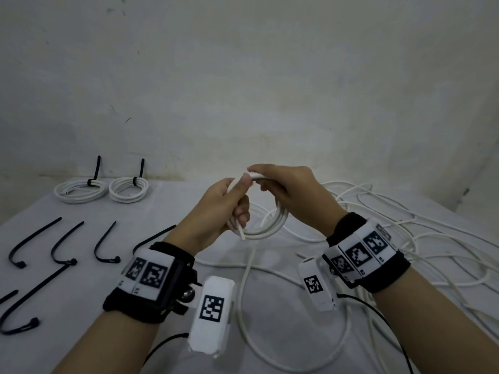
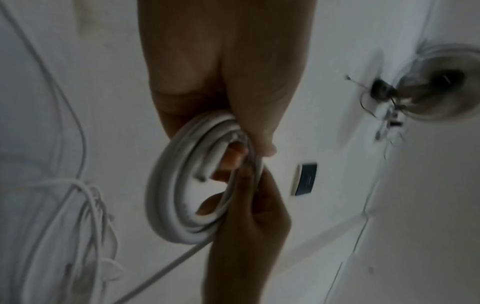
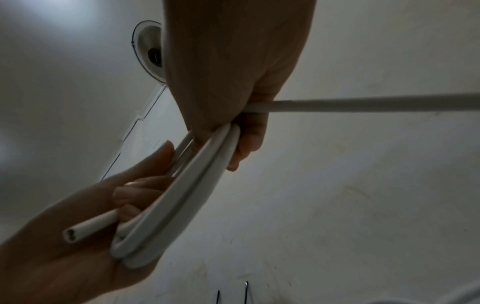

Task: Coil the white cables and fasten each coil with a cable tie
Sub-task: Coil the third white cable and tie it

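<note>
- The left hand (image 1: 216, 209) is nearest the head camera, raised above the table (image 1: 81, 298); its fingers are curled round one side of a small coil (image 1: 267, 225) of white cable, thumb (image 1: 244, 182) pressed on top.
- The cable's cut end (image 3: 71, 236) sticks out below the left fingers.
- The right hand (image 1: 289, 190) grips the coil's opposite side, fingers closed over the strands, and one strand (image 3: 376, 103) runs out straight from this grip.
- The coil in the hands shows about three turns.
- Two finished coils (image 1: 81, 190) (image 1: 129, 189) lie side by side at the table's far left, each bound with a black tie.
- Six loose black cable ties (image 1: 104, 245) can be counted on the left of the table, some partly hidden.
- A heap of loose white cable (image 1: 405, 238) sprawls on the right; its separate pieces cannot be counted.
</note>
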